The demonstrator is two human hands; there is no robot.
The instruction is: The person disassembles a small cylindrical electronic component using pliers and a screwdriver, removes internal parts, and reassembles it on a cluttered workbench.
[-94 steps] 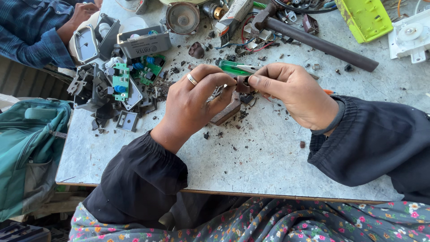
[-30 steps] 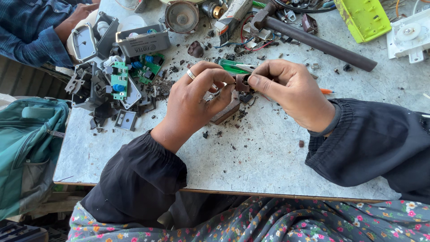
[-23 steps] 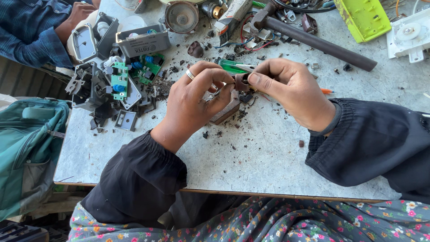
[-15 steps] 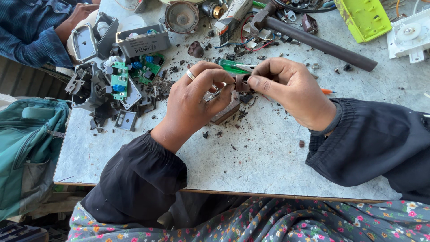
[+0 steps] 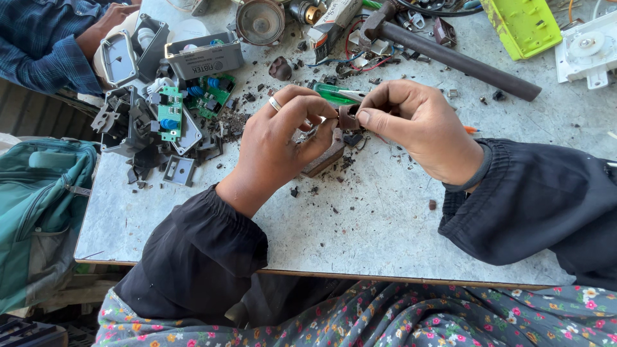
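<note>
**Both hands pinch a small brown part above the counter**

The left hand (image 5: 273,144) and right hand (image 5: 411,125) meet fingertip to fingertip, pinching one small brown component (image 5: 348,117) just above the counter (image 5: 385,218). A steady grip from the left while the right works it apart seems best. Nearby lie one green-handled screwdriver (image 5: 337,94), one hammer (image 5: 450,54), two green circuit boards (image 5: 170,112) and one brown block (image 5: 324,157).
</note>
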